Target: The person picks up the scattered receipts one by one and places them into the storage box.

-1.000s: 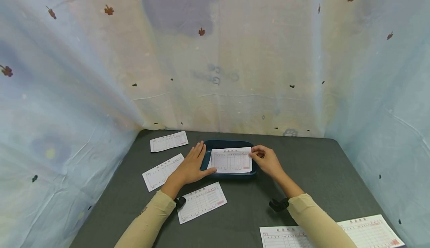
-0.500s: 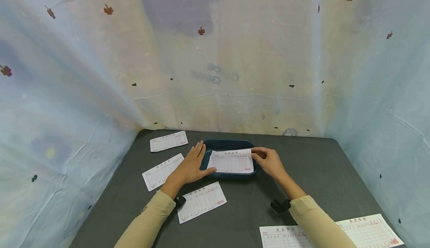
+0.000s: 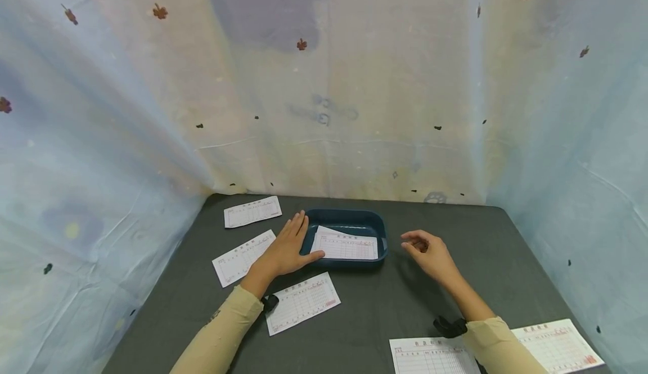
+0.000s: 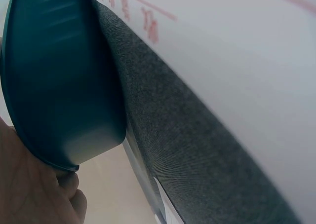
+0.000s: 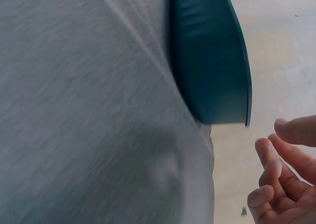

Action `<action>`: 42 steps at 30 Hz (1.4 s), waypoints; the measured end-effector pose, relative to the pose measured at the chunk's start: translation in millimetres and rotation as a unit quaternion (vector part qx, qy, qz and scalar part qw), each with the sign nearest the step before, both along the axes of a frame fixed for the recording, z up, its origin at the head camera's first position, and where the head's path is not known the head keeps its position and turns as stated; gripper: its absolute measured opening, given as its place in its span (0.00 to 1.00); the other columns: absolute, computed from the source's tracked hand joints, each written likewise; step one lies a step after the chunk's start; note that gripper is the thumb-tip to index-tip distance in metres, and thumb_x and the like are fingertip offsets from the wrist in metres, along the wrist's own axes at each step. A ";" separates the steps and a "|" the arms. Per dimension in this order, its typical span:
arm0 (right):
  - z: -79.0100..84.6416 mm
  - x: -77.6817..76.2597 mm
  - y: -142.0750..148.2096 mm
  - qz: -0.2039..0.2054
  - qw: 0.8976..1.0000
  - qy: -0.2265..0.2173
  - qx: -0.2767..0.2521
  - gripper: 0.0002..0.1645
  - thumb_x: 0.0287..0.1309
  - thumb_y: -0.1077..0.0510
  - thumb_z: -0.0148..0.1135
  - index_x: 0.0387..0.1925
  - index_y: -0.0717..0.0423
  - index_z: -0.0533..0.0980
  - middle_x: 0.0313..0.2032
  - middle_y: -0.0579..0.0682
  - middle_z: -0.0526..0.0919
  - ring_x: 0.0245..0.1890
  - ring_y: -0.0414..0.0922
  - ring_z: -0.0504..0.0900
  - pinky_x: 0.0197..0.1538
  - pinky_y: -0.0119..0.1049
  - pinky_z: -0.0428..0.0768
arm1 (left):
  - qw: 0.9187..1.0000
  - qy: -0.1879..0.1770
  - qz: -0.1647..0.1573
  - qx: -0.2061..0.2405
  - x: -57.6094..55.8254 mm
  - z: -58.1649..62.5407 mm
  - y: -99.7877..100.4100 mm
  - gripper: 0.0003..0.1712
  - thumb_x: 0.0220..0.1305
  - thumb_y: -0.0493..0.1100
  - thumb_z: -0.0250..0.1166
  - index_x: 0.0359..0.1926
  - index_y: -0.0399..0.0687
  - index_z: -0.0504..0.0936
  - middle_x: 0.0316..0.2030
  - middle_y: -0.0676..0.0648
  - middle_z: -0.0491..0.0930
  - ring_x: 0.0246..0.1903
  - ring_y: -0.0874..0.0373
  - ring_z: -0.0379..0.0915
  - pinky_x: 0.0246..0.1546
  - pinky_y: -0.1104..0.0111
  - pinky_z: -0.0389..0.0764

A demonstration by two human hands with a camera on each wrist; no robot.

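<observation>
A dark blue tray [image 3: 377, 225] stands near the middle of the table, with printed paper slips [image 3: 349, 247] lying overlapped inside it. My left hand [image 3: 283, 253] rests on the tray's left rim, fingers extended and thumb along the front edge. In the left wrist view, part of that hand [image 4: 34, 189] shows against the tray's rim [image 4: 29, 145]. To the right of the tray, my right hand [image 3: 430, 256] hovers over the table, its fingers loosely bent and nothing between them. The right wrist view has the fingers [image 5: 269, 172] apart from the tray's wall [image 5: 212, 76].
Left of the tray lie separate printed slips: one at the back [image 3: 253, 212], one in the middle [image 3: 240, 258] and one under the left wrist [image 3: 304, 303]. Two more, a near slip [image 3: 425, 357] and a far-right slip [image 3: 557, 346], lie by the right forearm. Patterned curtains [image 3: 324, 109] surround the table.
My right hand has let go of the top slip and drawn away to the right. The slip now lies lower in the tray. My left hand has stayed on the rim.
</observation>
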State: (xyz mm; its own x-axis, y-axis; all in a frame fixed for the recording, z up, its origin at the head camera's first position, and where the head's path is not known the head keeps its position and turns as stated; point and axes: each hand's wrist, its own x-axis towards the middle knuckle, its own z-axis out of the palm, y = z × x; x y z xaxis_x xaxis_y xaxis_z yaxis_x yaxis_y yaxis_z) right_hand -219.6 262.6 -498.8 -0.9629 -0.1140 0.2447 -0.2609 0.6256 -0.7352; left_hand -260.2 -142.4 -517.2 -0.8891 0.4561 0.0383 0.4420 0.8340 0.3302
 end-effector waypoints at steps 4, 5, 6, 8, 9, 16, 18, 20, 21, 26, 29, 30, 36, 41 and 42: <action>-1.6 12.2 14.2 0.001 1.000 -0.004 0.012 0.13 0.71 0.60 0.72 0.52 0.62 0.86 0.37 0.52 0.89 0.28 0.39 0.77 0.31 0.33 0.76 | 1.000 0.001 -0.001 -0.005 -1.5 -1.3 -0.6 0.69 0.69 0.85 0.51 0.86 0.38 0.40 0.87 0.41 0.32 0.86 0.46 0.28 0.85 0.49 0.40; -1.7 15.3 17.5 0.003 1.000 -0.005 0.014 0.12 0.71 0.60 0.71 0.52 0.62 0.86 0.37 0.52 0.89 0.28 0.38 0.77 0.31 0.33 0.76 | 1.000 0.003 -0.001 -0.007 -1.8 -1.8 -0.8 0.70 0.69 0.85 0.50 0.86 0.38 0.40 0.87 0.40 0.33 0.86 0.46 0.28 0.84 0.49 0.40; -1.8 18.5 20.6 0.005 1.000 -0.006 0.017 0.12 0.71 0.60 0.72 0.51 0.62 0.86 0.37 0.51 0.88 0.28 0.38 0.76 0.31 0.33 0.75 | 1.000 0.004 -0.001 -0.007 -2.1 -2.1 -0.9 0.70 0.69 0.85 0.50 0.86 0.38 0.40 0.87 0.40 0.33 0.86 0.46 0.28 0.84 0.48 0.41; -2.0 24.8 26.3 0.010 1.000 -0.005 0.023 0.12 0.70 0.60 0.72 0.51 0.62 0.86 0.36 0.49 0.88 0.28 0.37 0.75 0.30 0.33 0.75 | 1.000 0.005 -0.001 -0.004 -2.5 -2.2 -0.7 0.70 0.69 0.85 0.51 0.86 0.38 0.41 0.87 0.39 0.34 0.86 0.46 0.29 0.84 0.48 0.42; -2.5 27.9 29.1 0.013 1.000 -0.005 0.027 0.12 0.70 0.60 0.73 0.50 0.61 0.86 0.35 0.48 0.87 0.27 0.37 0.75 0.30 0.33 0.75 | 1.000 0.005 -0.002 -0.003 -2.9 -2.5 -0.6 0.69 0.69 0.84 0.51 0.86 0.37 0.42 0.87 0.39 0.35 0.86 0.45 0.29 0.84 0.47 0.42; -7.9 44.5 46.3 0.069 0.996 -0.037 0.049 0.12 0.69 0.56 0.74 0.49 0.56 0.86 0.36 0.41 0.85 0.27 0.37 0.74 0.29 0.33 0.75 | 1.000 -0.003 0.002 -0.007 -2.4 0.0 -0.1 0.70 0.68 0.85 0.50 0.87 0.38 0.41 0.87 0.42 0.31 0.86 0.46 0.27 0.85 0.50 0.39; -8.9 47.9 49.3 0.090 0.994 -0.053 0.045 0.13 0.69 0.54 0.74 0.50 0.55 0.86 0.38 0.41 0.86 0.29 0.37 0.75 0.30 0.33 0.75 | 1.000 -0.002 0.003 -0.009 -2.2 0.4 -0.1 0.70 0.68 0.85 0.50 0.87 0.38 0.40 0.87 0.41 0.31 0.86 0.47 0.27 0.85 0.49 0.40; -9.5 51.3 51.7 0.115 0.991 -0.066 0.036 0.13 0.70 0.53 0.73 0.50 0.54 0.86 0.41 0.41 0.87 0.30 0.38 0.76 0.31 0.33 0.75 | 1.000 -0.002 0.004 -0.010 -2.1 0.4 -0.2 0.70 0.68 0.85 0.50 0.87 0.39 0.40 0.87 0.41 0.31 0.86 0.47 0.27 0.85 0.49 0.40; -9.9 53.1 52.6 0.128 0.989 -0.072 0.028 0.13 0.70 0.53 0.73 0.51 0.55 0.85 0.42 0.42 0.87 0.31 0.38 0.76 0.31 0.33 0.76 | 1.000 -0.002 0.004 -0.009 -2.1 0.4 -0.1 0.70 0.68 0.85 0.50 0.87 0.39 0.40 0.87 0.41 0.31 0.86 0.47 0.27 0.85 0.49 0.40; -12.5 62.6 54.4 0.184 0.978 -0.094 0.008 0.14 0.71 0.54 0.72 0.52 0.56 0.84 0.45 0.49 0.87 0.35 0.39 0.78 0.34 0.33 0.77 | 1.000 0.000 0.003 -0.011 -2.2 -0.6 0.5 0.70 0.68 0.85 0.50 0.87 0.38 0.41 0.87 0.40 0.33 0.86 0.46 0.28 0.85 0.50 0.40; -15.2 67.3 54.5 0.204 0.974 -0.098 0.018 0.14 0.69 0.54 0.74 0.51 0.54 0.84 0.45 0.50 0.87 0.37 0.39 0.78 0.37 0.35 0.78 | 1.000 0.002 0.002 -0.012 -2.1 -0.6 1.1 0.70 0.69 0.85 0.50 0.86 0.37 0.41 0.87 0.39 0.34 0.86 0.46 0.29 0.85 0.50 0.39; -16.1 68.5 54.5 0.209 0.973 -0.099 0.023 0.14 0.68 0.54 0.75 0.51 0.53 0.84 0.45 0.49 0.87 0.38 0.39 0.78 0.38 0.35 0.77 | 1.000 0.002 0.002 -0.012 -2.0 -0.5 1.2 0.70 0.69 0.85 0.50 0.86 0.37 0.41 0.87 0.39 0.35 0.86 0.46 0.29 0.85 0.51 0.39; -23.4 76.3 56.4 0.236 0.966 -0.106 0.026 0.14 0.66 0.54 0.77 0.50 0.51 0.85 0.44 0.49 0.85 0.38 0.44 0.78 0.38 0.37 0.76 | 1.000 -0.003 0.007 -0.013 -1.3 0.8 1.2 0.69 0.69 0.85 0.50 0.87 0.38 0.40 0.87 0.42 0.31 0.86 0.47 0.27 0.85 0.52 0.37; -27.3 84.6 58.8 0.257 0.960 -0.107 0.021 0.14 0.66 0.53 0.77 0.50 0.50 0.84 0.43 0.49 0.84 0.39 0.46 0.77 0.38 0.37 0.76 | 1.000 -0.003 0.003 -0.010 -1.4 0.7 1.1 0.69 0.69 0.85 0.50 0.86 0.38 0.40 0.87 0.43 0.30 0.86 0.48 0.27 0.85 0.52 0.36; -27.8 86.2 59.4 0.259 0.959 -0.111 0.019 0.14 0.66 0.53 0.77 0.50 0.49 0.84 0.43 0.48 0.83 0.39 0.45 0.77 0.38 0.37 0.76 | 1.000 -0.003 0.002 -0.010 -1.3 0.6 1.1 0.69 0.69 0.85 0.50 0.86 0.38 0.40 0.87 0.43 0.30 0.86 0.48 0.27 0.85 0.53 0.36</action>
State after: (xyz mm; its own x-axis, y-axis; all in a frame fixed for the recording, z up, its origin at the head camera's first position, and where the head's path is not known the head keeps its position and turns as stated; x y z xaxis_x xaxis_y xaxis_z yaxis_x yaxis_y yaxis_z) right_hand -133.4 321.9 -526.5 -0.8031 -0.5952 0.0275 -0.3839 0.4816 -0.7879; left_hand -261.5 -141.3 -516.7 -0.8915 0.4523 0.0232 0.4358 0.8428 0.3158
